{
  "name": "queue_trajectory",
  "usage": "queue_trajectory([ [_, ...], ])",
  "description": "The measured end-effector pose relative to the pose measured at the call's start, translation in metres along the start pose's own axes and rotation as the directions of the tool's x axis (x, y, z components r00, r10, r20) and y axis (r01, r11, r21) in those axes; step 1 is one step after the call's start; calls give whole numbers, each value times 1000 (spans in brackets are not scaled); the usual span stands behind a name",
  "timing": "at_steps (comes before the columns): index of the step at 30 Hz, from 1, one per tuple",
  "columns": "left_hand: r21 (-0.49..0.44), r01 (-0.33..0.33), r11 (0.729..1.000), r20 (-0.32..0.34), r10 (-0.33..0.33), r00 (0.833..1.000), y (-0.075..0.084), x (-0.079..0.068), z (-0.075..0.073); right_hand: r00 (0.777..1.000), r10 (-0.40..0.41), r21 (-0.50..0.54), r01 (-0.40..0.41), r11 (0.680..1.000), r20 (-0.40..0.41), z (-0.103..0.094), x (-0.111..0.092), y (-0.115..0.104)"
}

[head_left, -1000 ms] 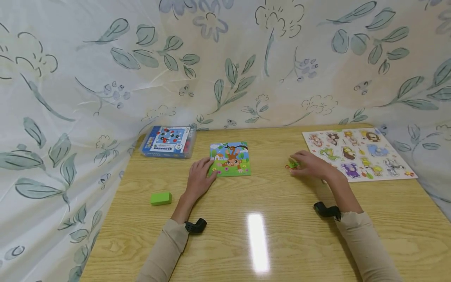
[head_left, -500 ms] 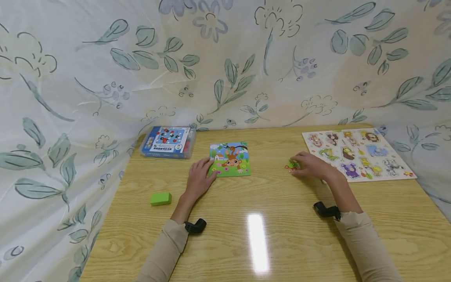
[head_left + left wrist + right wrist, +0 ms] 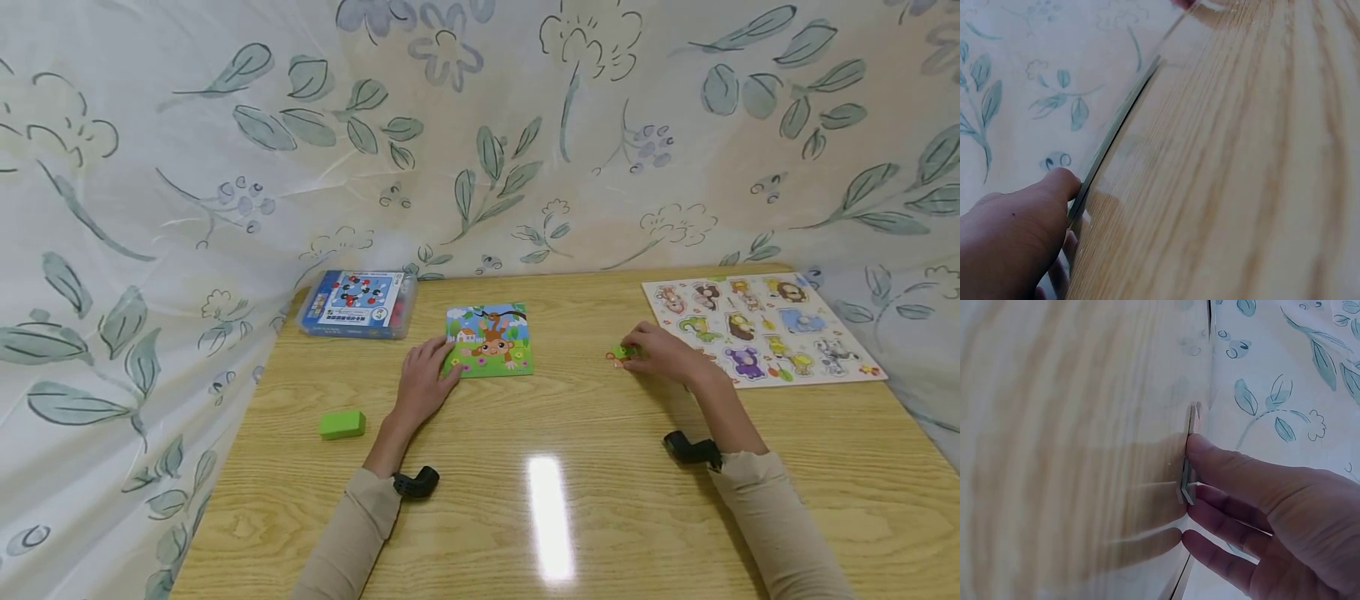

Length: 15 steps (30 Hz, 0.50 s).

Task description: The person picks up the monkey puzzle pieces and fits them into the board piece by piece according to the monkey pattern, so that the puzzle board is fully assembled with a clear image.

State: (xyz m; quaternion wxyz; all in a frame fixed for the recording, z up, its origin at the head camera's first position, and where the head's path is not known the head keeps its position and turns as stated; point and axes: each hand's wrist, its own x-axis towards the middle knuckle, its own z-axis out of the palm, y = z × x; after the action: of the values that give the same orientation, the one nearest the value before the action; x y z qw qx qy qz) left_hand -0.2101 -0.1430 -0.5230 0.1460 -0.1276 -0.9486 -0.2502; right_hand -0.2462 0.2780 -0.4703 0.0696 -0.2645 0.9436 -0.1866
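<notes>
My left hand rests at the left edge of a square picture board with a monkey on it, thumb by its lower left corner. In the left wrist view, that thumb lies against the thin edge of the board. A small flat puzzle piece, green with some red, is at the fingertips of my right hand, low over the table. The right wrist view shows thumb and fingers pinching this thin piece by its edges; the fingers partly hide it.
A white puzzle board with several animal pieces lies right of my right hand. At the back left stands a blue plastic box. A green block sits left of my left forearm. Floral cloth hangs behind the wooden table.
The right hand has shifted and turned very slightly around the small piece, which now shows lower and flatter at its fingertips. My left hand and the picture board stay put.
</notes>
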Motion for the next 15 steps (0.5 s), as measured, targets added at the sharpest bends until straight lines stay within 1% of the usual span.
queue_trajectory([
  [5, -2, -1, 1000, 0, 1, 1000, 0, 0, 0, 999, 36, 23, -36, 999, 4, -1, 0, 0],
  [8, 2, 2, 1000, 2, -2, 1000, 0, 0, 1, 999, 48, 87, -48, 995, 4, -2, 2, -3],
  [11, -1, 4, 1000, 1, -4, 1000, 0, 0, 1, 1000, 27, 139, -25, 990, -14, -4, 3, -6],
  [15, -8, 2, 1000, -6, -2, 1000, 0, -1, 1, 999, -5, 165, 11, 986, -39, -6, 3, -10],
])
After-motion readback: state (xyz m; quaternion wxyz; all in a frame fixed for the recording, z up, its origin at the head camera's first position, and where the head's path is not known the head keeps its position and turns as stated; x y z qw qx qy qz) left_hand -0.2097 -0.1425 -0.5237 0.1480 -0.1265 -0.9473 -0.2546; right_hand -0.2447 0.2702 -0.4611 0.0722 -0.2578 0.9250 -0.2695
